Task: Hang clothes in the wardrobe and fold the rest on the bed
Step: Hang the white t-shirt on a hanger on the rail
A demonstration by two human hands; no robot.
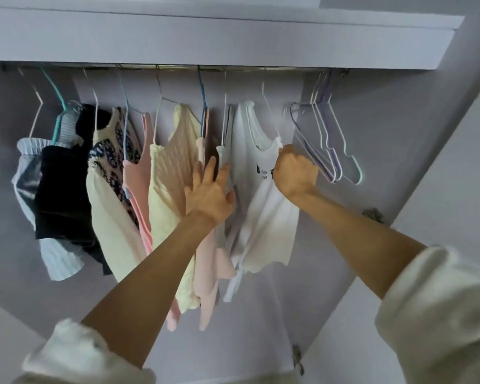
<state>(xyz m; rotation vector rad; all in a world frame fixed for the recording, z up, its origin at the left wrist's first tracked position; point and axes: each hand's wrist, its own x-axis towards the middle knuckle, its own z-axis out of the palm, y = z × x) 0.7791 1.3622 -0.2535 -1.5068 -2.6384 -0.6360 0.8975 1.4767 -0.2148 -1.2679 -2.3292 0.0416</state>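
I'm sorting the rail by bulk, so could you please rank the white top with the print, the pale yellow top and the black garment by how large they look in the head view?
1. pale yellow top, longest drop.
2. white top with the print.
3. black garment, bunched up, so its true size is unsure.
The first two look close; hands cover parts of both.

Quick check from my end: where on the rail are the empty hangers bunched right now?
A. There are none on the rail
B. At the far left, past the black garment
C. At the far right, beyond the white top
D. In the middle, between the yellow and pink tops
C: the empty hangers hang bunched at the right end of the rail, just past the white top whose shoulder the right hand grips.
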